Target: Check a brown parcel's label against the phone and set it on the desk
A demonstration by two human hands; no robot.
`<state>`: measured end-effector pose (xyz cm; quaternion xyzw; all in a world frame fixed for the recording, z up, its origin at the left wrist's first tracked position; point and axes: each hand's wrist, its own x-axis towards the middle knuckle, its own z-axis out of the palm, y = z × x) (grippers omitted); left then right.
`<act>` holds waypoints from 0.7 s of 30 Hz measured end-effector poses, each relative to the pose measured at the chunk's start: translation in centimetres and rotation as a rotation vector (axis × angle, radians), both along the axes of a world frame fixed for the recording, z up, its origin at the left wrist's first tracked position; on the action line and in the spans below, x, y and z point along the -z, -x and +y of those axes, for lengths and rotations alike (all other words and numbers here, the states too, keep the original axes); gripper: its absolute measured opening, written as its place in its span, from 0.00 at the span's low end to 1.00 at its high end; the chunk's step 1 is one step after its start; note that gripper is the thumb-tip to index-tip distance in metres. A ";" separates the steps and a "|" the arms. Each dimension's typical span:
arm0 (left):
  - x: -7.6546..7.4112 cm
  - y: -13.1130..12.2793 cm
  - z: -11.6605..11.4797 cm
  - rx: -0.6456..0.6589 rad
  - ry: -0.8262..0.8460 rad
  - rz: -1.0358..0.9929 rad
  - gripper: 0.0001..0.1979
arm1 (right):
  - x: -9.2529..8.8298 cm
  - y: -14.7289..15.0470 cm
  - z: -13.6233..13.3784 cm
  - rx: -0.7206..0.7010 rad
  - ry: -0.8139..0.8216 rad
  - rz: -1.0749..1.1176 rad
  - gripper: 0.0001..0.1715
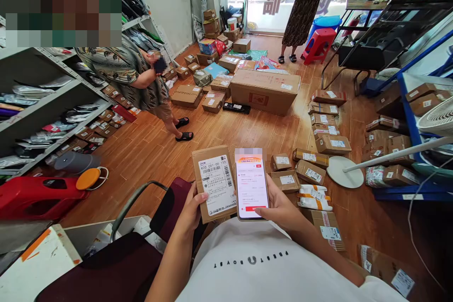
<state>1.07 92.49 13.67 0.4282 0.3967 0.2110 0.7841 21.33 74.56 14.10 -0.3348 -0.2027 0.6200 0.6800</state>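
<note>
My left hand (193,205) grips the lower left edge of a small brown cardboard parcel (197,163), thumb on its front. A white shipping label (216,184) with print and barcodes faces me. Beside it, my right hand (278,205) is wrapped round a smartphone (249,193), thumb over the lower part of the lit screen. The screen has a white page with an orange banner on top and a red button low down. Parcel and phone are held side by side in front of my white shirt.
Parcels cover much of the wooden floor, with a long carton (262,89) ahead and a row on the right. A fan (345,170) stands there. Shelves (53,99) line the left, near a person (123,80). Another person (311,4) stands by the door. Chairs (106,264) are near me.
</note>
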 end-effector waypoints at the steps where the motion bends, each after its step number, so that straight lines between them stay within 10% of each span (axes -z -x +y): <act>1: 0.0 0.0 0.0 -0.001 -0.001 0.001 0.42 | 0.0 0.0 0.0 -0.001 -0.004 0.002 0.52; 21: 0.7 0.3 0.3 0.040 -0.030 -0.004 0.37 | -0.2 0.0 0.1 0.021 -0.003 -0.036 0.50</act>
